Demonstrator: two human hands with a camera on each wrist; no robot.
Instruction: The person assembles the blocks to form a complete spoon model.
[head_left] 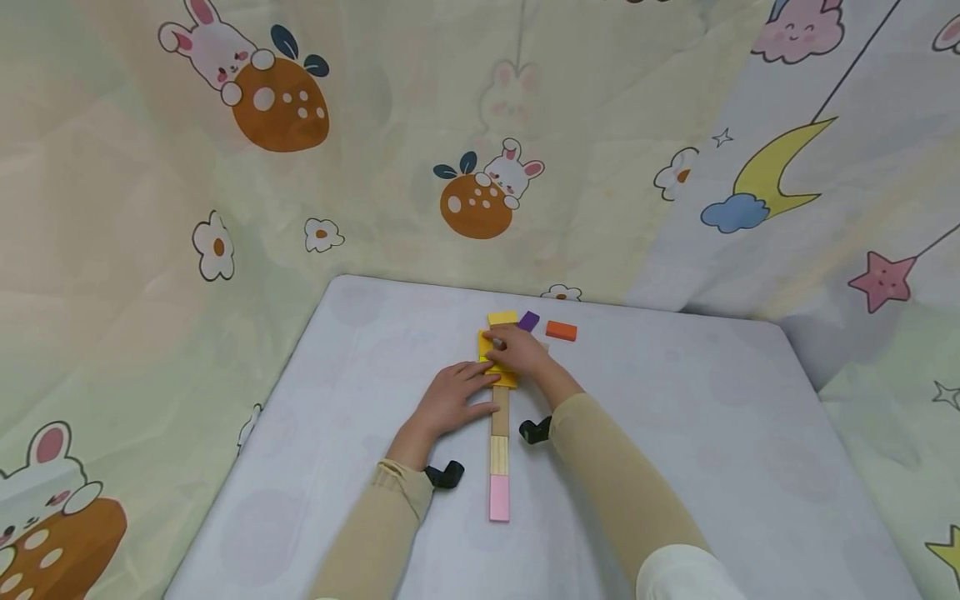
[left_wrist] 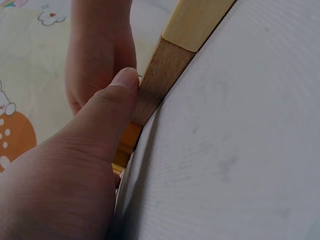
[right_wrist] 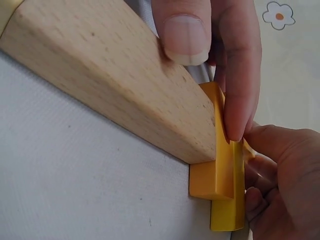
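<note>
The left hand (head_left: 453,398) is spread, thumb against the brown block (head_left: 500,417), fingertips at the yellow blocks (head_left: 508,380). The right hand (head_left: 521,350) bends over these from the right; whether it pinches one, I cannot tell. One brown block, one pale block (head_left: 498,456) and one pink block (head_left: 499,498) line up toward the near side; far right of them lie one purple block (head_left: 528,321) and one orange block (head_left: 561,331)

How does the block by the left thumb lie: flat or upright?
Flat: in the right wrist view, the wooden block stretches along the tabletop.
</note>
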